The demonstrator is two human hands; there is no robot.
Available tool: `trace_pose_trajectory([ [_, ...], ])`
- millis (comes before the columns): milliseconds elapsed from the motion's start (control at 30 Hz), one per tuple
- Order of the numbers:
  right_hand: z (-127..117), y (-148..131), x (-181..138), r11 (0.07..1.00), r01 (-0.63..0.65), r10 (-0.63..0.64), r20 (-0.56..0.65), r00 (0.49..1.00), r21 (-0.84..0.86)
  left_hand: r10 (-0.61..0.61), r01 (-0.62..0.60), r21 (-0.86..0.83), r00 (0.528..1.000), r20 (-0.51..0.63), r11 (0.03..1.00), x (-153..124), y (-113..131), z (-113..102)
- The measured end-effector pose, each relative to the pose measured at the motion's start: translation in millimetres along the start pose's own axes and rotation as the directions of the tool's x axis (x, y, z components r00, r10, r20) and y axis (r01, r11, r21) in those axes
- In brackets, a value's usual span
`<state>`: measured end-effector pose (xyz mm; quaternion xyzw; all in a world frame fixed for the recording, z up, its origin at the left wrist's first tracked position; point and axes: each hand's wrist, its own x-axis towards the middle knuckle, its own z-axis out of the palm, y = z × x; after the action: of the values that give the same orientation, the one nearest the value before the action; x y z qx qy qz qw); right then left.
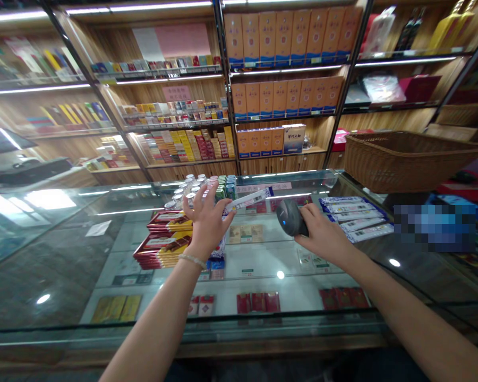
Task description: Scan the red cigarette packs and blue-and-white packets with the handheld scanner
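My left hand, with a beaded bracelet at the wrist, pinches one end of a slim blue-and-white packet between thumb and forefinger. Its other fingers are spread. A barcode on the packet faces up. My right hand is wrapped round a dark grey barcode scanner showing a small blue light. The scanner's head points left, a short way from the packet's far end. Red and yellow packs of snacks lie stacked beside my left wrist. Several similar slim packets lie fanned out right of the scanner.
Under everything is a glass counter with small boxes inside. Several cans stand behind my left hand. A wicker basket sits at the right. A black cable runs near my right forearm. Stocked shelves line the wall.
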<state>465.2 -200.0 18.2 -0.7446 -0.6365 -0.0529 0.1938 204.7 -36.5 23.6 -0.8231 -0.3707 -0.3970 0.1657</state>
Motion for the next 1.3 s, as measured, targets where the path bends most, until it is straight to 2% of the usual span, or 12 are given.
trace_pose_trajectory([
  [267, 21, 24, 7, 0.980, 0.034, -0.053, -0.092, 0.994, -0.194, -0.023, 0.023, 0.020, 0.999, 0.035, 1.000, 0, 3, -2],
  [400, 36, 32, 7, 0.976, 0.031, -0.061, -0.134, 0.989, -0.217, -0.025, 0.024, 0.021, 0.999, 0.046, 0.999, 0, 3, -2],
  [700, 54, 45, 8, 0.976, 0.037, -0.048, -0.048, 0.998, -0.214, -0.022, 0.021, 0.024, 0.998, 0.053, 0.999, -1, 3, -3],
  [967, 48, 42, 12, 0.986, -0.019, 0.033, 0.084, 0.996, -0.167, -0.022, 0.020, 0.035, 0.998, 0.055, 0.999, -2, 5, -6],
  [1133, 30, 42, 13, 0.991, -0.053, 0.074, 0.171, 0.983, -0.123, 0.006, -0.010, 0.054, 0.997, 0.072, 0.998, 0, 8, -14],
  [1200, 19, 43, 17, 0.992, -0.087, 0.099, 0.144, 0.985, -0.092, 0.027, -0.031, 0.051, 0.997, 0.072, 0.998, 2, 10, -17],
  [1300, 2, 39, 26, 0.996, -0.068, 0.066, -0.025, 0.997, -0.064, 0.040, -0.044, 0.047, 0.996, 0.076, 0.998, 7, 11, -24],
])
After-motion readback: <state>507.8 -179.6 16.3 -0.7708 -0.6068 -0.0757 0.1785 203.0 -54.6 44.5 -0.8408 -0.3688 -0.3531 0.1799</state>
